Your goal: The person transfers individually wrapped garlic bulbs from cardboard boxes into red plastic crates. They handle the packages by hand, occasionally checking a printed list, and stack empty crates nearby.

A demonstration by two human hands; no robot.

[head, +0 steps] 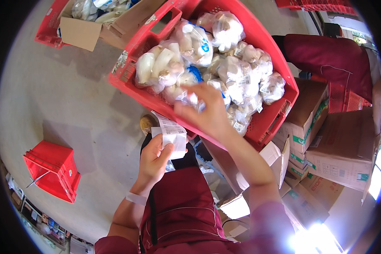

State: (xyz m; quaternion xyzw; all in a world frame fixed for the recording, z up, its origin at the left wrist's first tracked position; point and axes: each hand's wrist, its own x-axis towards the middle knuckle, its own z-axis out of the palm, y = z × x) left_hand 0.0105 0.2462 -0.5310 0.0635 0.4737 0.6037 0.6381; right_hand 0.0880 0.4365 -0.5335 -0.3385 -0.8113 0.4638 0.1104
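My left hand [155, 157] grips a strip of printed white labels [174, 139], which folds up past my thumb beside the near wall of a red plastic crate [165, 106]. Over that crate is my right hand [208, 106], blurred, its curled fingers and thumb at a clear plastic bag of pale mushrooms [181, 92]. Whether a label or a bit of film lies between these fingers is too blurred to tell. Several similar bags [238, 74] fill the crate. Some on the right, such as one bag [272, 88], bear white labels; another bag [193, 43] has blue print.
Cardboard boxes [339, 136] are stacked at the right, near a person in a maroon garment [330, 60]. An open carton [81, 33] with bags stands at the upper left. On the floor at left lies a small red crate [55, 158] with a thin rod across it.
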